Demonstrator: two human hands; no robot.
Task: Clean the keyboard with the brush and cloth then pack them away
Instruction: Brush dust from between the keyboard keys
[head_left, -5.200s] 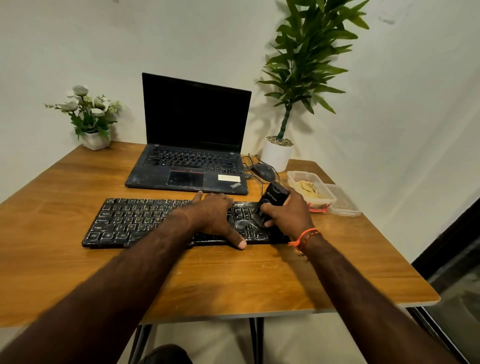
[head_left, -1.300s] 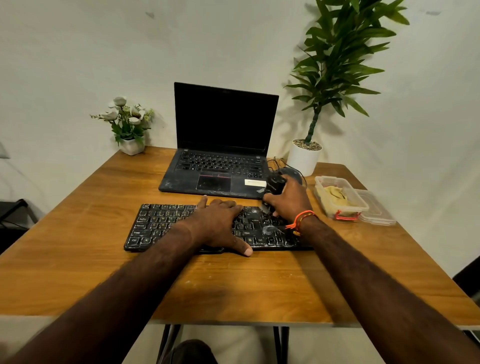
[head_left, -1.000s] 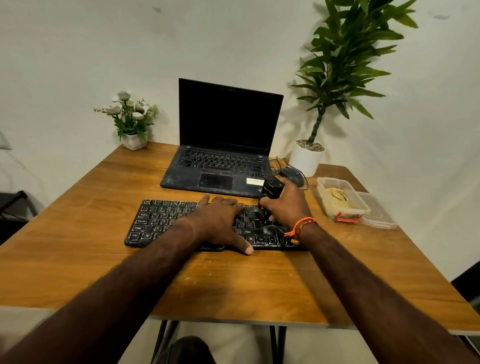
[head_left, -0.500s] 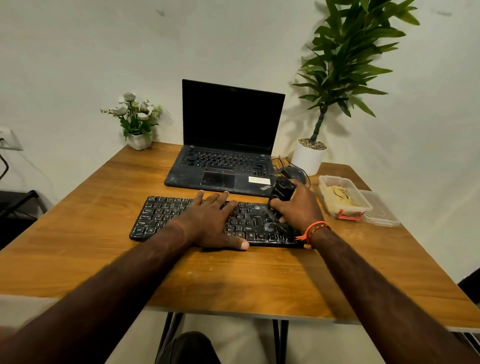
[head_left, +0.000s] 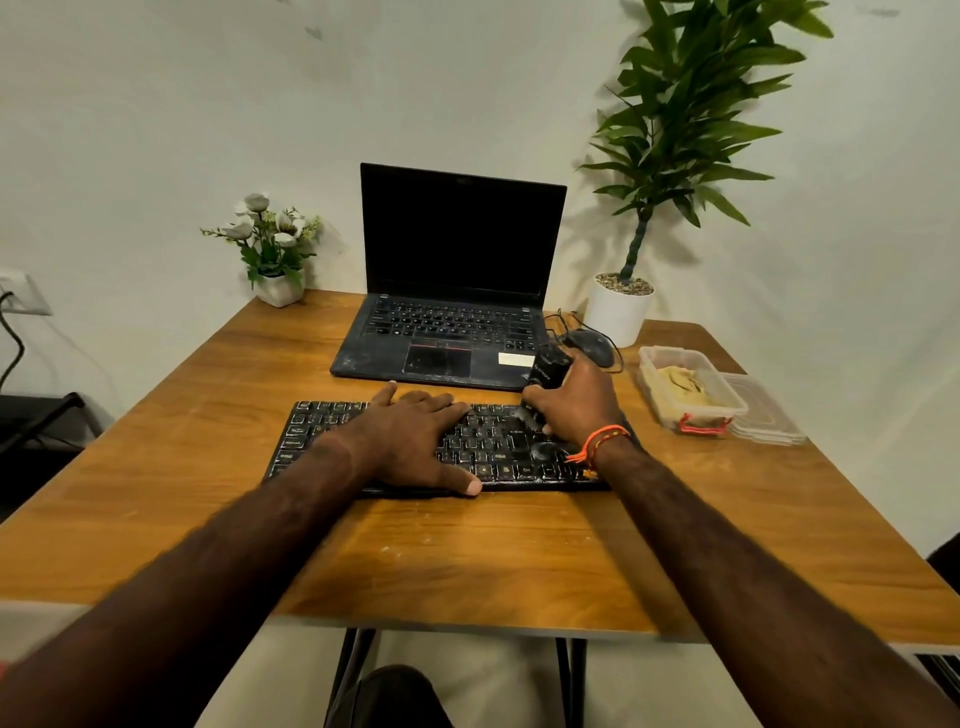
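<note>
Keyboard (head_left: 498, 452), wooden table (head_left: 467, 561), white wall (head_left: 182, 130)

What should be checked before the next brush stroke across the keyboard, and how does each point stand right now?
1. Brush gripped in the right hand: ok.
2. Brush end down on the keyboard at its right part: ok, though the bristles are blurred.
3. Left hand flat on the keys, steadying the keyboard: ok.
4. Keys under the left hand reachable by the brush: not ok, the hand covers them.
5. Cloth ready in the open plastic box, with the lid beside it: ok.
6. Keys already free of dust: cannot tell.
</note>
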